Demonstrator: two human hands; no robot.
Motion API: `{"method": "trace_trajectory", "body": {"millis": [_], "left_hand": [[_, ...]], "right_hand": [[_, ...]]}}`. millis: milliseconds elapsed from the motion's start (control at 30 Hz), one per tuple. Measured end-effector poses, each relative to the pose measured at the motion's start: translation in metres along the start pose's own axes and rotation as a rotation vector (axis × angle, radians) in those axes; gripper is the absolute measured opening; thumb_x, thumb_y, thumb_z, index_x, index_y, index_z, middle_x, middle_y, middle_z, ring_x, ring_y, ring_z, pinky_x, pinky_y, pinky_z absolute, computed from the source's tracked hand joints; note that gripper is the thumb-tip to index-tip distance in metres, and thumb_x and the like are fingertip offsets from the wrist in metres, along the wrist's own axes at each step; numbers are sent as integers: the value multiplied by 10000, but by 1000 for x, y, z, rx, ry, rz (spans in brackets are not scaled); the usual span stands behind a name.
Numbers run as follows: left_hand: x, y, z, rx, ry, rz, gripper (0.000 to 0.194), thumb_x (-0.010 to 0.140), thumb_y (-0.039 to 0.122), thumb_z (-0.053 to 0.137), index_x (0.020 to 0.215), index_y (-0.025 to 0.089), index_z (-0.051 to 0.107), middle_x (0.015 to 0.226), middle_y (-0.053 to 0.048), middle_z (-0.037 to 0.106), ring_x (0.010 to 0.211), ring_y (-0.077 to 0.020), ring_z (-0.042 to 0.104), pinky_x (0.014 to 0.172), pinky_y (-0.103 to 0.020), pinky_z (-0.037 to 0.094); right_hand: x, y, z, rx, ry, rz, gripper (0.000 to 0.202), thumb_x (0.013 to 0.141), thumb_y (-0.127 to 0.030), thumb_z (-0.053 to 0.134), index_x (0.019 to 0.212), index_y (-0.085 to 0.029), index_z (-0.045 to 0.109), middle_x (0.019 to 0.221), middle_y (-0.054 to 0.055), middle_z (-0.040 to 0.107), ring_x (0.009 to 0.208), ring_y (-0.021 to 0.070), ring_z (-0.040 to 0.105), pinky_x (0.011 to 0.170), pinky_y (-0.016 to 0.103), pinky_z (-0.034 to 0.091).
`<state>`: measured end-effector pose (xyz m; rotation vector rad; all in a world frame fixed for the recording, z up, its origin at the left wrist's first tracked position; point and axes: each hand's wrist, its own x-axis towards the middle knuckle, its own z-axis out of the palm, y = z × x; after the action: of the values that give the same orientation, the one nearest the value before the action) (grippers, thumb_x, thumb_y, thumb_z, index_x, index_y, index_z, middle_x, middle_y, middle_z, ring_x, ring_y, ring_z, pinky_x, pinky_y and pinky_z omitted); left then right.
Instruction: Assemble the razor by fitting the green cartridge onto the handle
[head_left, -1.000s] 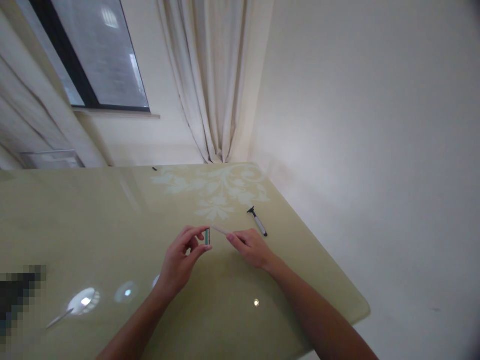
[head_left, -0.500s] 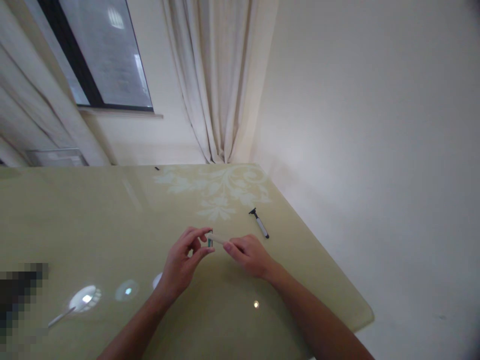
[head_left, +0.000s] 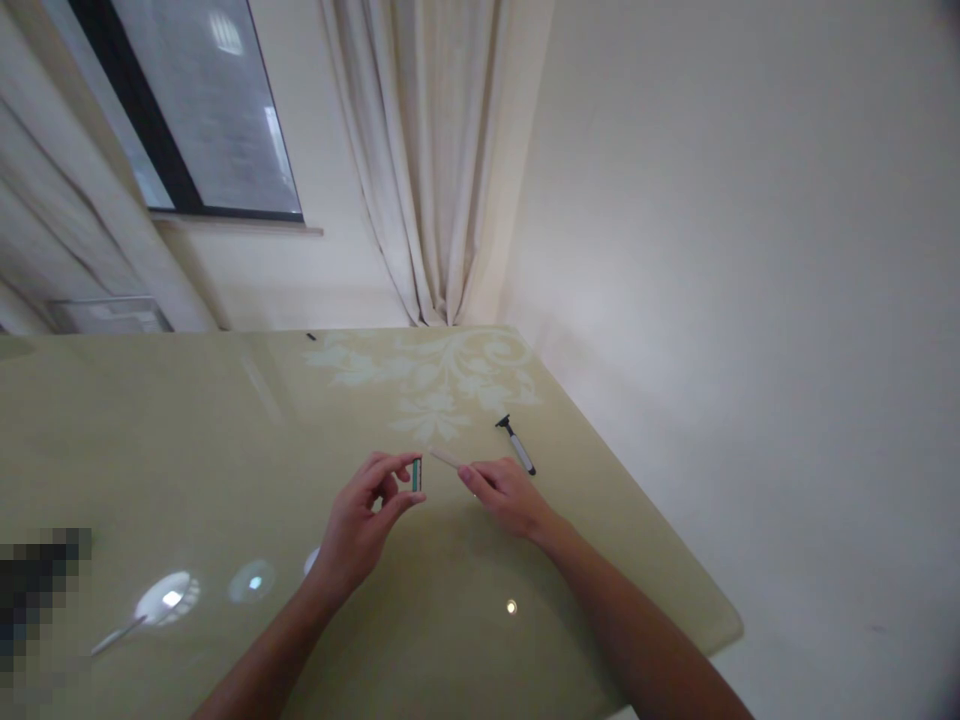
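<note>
My left hand [head_left: 369,510] pinches a small green-and-dark razor cartridge [head_left: 417,475] upright by its two ends, between thumb and fingertips. Wrapped round the near end of a pale thin stick [head_left: 445,457] is my right hand [head_left: 504,494], the stick's free end pointing left toward the cartridge. A narrow gap separates stick and cartridge. Just beyond my right hand, a razor [head_left: 517,446] with a black head and grey handle lies on the table.
The glossy pale-green table [head_left: 217,450] has its right edge along the wall. A thin white stick [head_left: 118,636] lies at the lower left, near a blurred dark object [head_left: 37,580]. A small dark piece [head_left: 310,337] sits by the far edge, below the curtain [head_left: 427,180].
The pale stick has drawn back to the right with my right hand, from touching or overlapping the cartridge to apart from it. My left hand keeps its pinch.
</note>
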<state>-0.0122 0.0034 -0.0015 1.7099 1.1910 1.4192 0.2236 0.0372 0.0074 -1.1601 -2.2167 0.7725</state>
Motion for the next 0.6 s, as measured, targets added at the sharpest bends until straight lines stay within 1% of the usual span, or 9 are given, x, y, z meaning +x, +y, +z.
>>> {"method": "trace_trajectory", "body": {"millis": [133,267,433,533,600], "left_hand": [[0,0,0,2,8,7,327,865,277,762,1192,276,751,900,19,592,685,-103,560,674,-239,480],[0,0,0,6,9,9,317,862,275,762,1179,280,755,898,19,595,690,-106,565,666,-237,480],[1,0,-1,22,24,21,325,852,268,763,1176,280,756,893,22,600,667,-102,557,660,-241,481],[2,-1,-1,30,30,19,319,854,275,765,1172,280,759,883,24,595,659,-100,552,652,-239,474],[2,-1,-1,29,22,15,319,854,280,765,1174,280,759,882,23,596,657,-100,551,646,-238,474]], "right_hand": [[-1,-1,0,31,-82,-78,558,1065,-556,384,652,-186,440,576,-46,367,535,93,363,572,277,214],[-1,0,-1,-13,-30,-21,571,1064,-559,377,634,-185,419,575,-44,361,539,94,360,574,283,210],[-1,1,-1,30,-120,-77,570,1059,-571,378,642,-186,427,576,-47,353,537,92,365,569,275,217],[-1,2,-2,-10,-60,-30,584,1059,-571,379,621,-185,401,572,-46,337,535,92,345,569,280,205],[0,1,-2,17,-60,-23,591,1061,-582,369,622,-186,393,582,-45,336,544,93,343,569,279,208]]}}
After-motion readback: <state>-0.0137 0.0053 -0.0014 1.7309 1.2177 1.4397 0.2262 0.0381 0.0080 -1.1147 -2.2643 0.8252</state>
